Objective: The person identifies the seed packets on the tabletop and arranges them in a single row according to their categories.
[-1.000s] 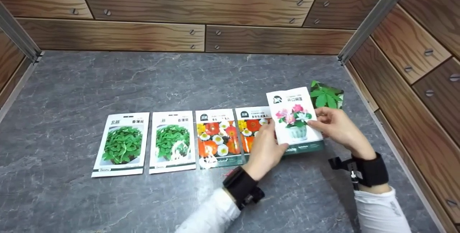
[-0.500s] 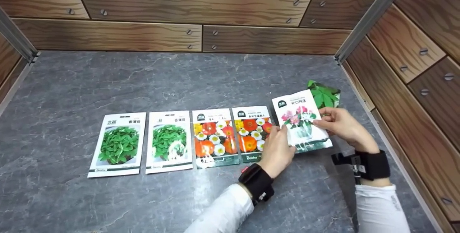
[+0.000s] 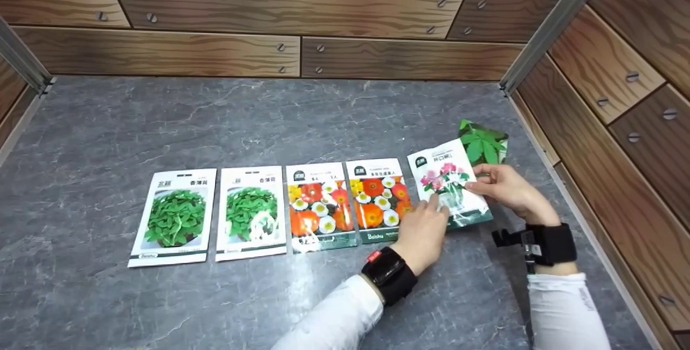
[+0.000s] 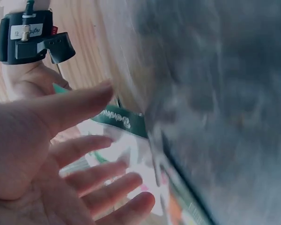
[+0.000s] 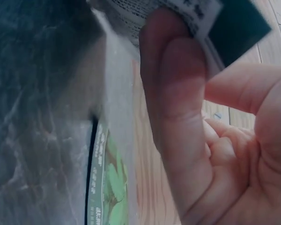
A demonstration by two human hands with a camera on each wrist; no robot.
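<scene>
A white seed packet point(image 3: 437, 165) printed with pink flowers in a pot leans at a slant at the right end of a packet row. My right hand point(image 3: 511, 192) pinches its right edge between thumb and fingers; the right wrist view shows the packet's printed back point(image 5: 210, 18) against the fingers. My left hand point(image 3: 423, 231) lies over the packet's lower left corner, and in the left wrist view its fingers point(image 4: 107, 176) are spread and loosely bent, gripping nothing. Beside it, a poppy seed packet point(image 3: 374, 215) is partly covered by the left hand.
Further left in the row lie another poppy packet point(image 3: 321, 210) and two green-herb packets point(image 3: 175, 218) point(image 3: 252, 215). A green-leaf packet point(image 3: 482, 145) lies behind the right hand, partly hidden. Wood-patterned walls point(image 3: 188, 53) border the grey marbled table point(image 3: 242, 118) at back and sides.
The pink-flower packet has shifted right and down toward the table and tilted. My left hand has followed it and loosened from its edge. More of the second poppy packet shows.
</scene>
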